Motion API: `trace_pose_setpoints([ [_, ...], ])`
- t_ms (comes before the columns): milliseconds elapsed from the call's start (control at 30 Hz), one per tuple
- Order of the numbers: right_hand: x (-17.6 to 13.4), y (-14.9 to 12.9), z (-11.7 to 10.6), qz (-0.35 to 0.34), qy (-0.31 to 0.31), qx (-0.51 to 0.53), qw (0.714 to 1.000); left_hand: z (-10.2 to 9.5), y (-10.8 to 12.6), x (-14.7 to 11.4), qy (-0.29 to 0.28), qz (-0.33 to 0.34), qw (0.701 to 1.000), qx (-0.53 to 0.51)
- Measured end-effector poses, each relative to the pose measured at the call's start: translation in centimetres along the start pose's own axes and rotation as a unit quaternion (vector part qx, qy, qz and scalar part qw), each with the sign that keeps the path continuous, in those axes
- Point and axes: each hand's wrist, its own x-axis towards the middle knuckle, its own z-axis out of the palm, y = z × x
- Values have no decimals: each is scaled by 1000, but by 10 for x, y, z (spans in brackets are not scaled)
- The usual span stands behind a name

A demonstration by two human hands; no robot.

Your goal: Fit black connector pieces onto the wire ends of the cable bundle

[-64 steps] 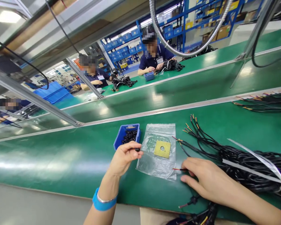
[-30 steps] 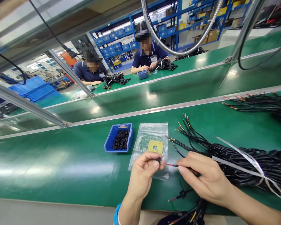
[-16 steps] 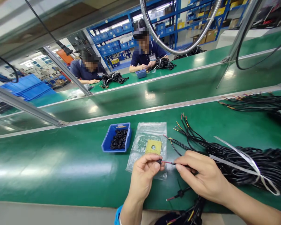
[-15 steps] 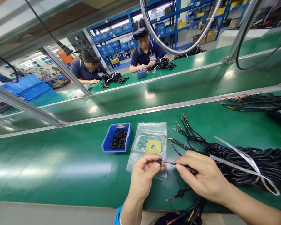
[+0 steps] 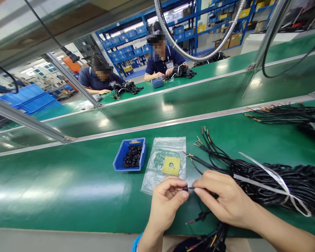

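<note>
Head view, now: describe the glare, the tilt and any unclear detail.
Head view: broad white glare washes the left of the green tabletop; in the same view, wrinkles on the plastic bag catch small highlights; the metal strip beyond slopes up rightward, so the head picture looks tilted; also there, the black part in the left hand is too small to show fine detail.

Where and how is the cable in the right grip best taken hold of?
Probably pinch the cable by its dark stretch, just right of the small black piece, coming from the right, as the right grip does: it is thin, runs sideways, and the left grip holds the piece.
</note>
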Motion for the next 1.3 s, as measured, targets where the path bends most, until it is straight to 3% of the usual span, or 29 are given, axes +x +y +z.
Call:
trace_pose_setpoints([
  [200, -5, 4, 4, -18, -58, -32, 998, 7, -20, -10, 35, -67, 996, -55],
  [433, -9, 6, 9, -18, -31, -54, 998, 19, -40, -22, 115, -49, 987, -103],
  [567, -9, 5, 7, -17, -57, -20, 998, 19, -41, -25, 86, -30, 991, -102],
  [700, -9, 5, 6, -8, -79, -1, 997, 18, -42, -25, 79, 35, 992, -88],
  [900, -8, 6, 7, -6, -84, 0, 996, 15, -41, -27, 89, 109, 990, 24],
  [1300, -9, 6, 8, -18, -104, -27, 994, 17, -38, -25, 82, 137, 982, 99],
])
